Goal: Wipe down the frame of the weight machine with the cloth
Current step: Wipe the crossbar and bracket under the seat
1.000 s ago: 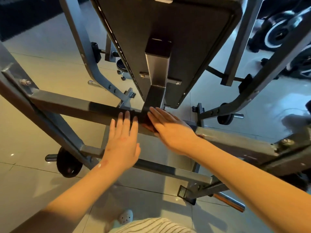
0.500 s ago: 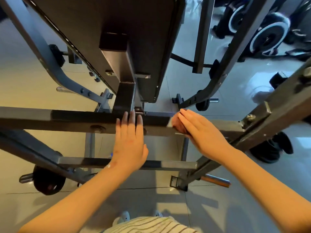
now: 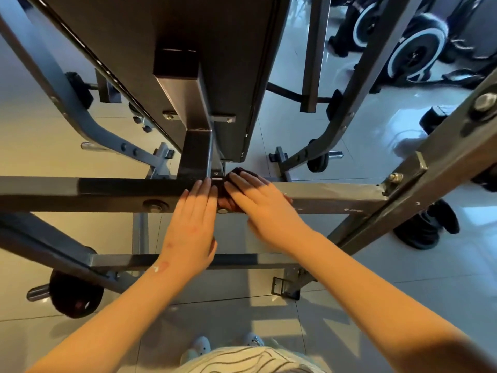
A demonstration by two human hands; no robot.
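**Dark cloth (image 3: 242, 172) pinned flat on the crossbar (image 3: 336, 195)**

Right hand (image 3: 265, 208) presses the cloth onto the steel crossbar just below the bench pad (image 3: 129, 49), fingers straight. Left hand (image 3: 192, 227) rests flat beside it on the bar, fingers extended, grasping nothing.

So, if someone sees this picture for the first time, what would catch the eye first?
First, the two bare hands in the middle: the left hand lies flat on the dark horizontal crossbar, and beside it the right hand presses a dark cloth onto the same bar. Next, the big dark underside of the bench pad fills the top of the picture, above the bar's centre.
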